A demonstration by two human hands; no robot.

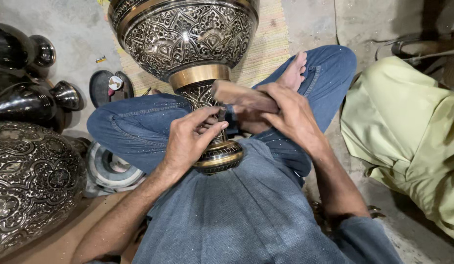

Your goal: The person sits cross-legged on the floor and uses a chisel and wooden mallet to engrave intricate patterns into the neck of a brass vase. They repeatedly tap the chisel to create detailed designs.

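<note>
A large engraved metal vase [185, 36], dark with brass bands, lies tilted across my crossed legs, its narrow foot [219, 155] toward my belly. My left hand [190, 139] pinches a thin metal chisel [221, 113] against the vase's engraved stem. A wooden mallet block [239, 95] is gripped in my right hand [290, 115], its end just above the chisel's top.
Another engraved vase [31, 181] lies at the left, with dark plain metal vessels [26, 98] behind it. A round disc [112, 168] sits under my left knee. A striped mat [271, 44] covers the floor ahead. A person in pale green clothing [408, 132] sits at the right.
</note>
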